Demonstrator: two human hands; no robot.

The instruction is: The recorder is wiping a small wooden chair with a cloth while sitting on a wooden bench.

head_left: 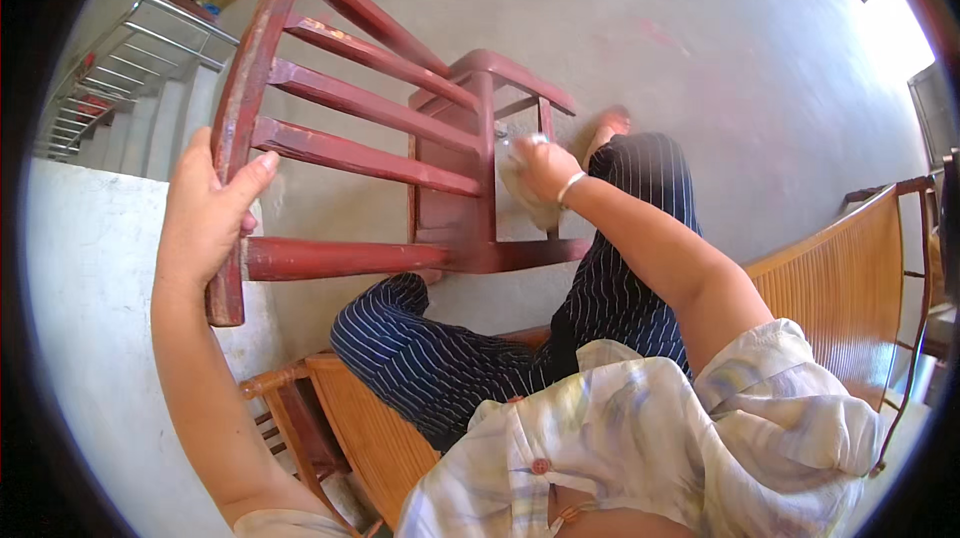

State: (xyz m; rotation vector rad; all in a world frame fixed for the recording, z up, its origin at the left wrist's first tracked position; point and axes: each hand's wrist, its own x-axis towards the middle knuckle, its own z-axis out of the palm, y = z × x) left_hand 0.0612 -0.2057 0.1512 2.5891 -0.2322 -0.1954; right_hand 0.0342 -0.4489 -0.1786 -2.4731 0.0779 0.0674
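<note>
A red-painted wooden chair with a slatted back is tipped in front of me, and its paint is worn in places. My left hand grips the chair's top rail, thumb on the near side. Beyond the slats, the seat stands on edge. In my right hand is a pale cloth, bunched under the fingers and blurred. That hand is beside the seat end of the chair, close to my knee. Whether the cloth touches the wood, I cannot tell.
I sit on a wooden bench with a slatted surface. A white wall or ledge runs along the left. Behind it are stairs with a steel railing. Grey concrete floor spreads ahead; my bare foot rests there.
</note>
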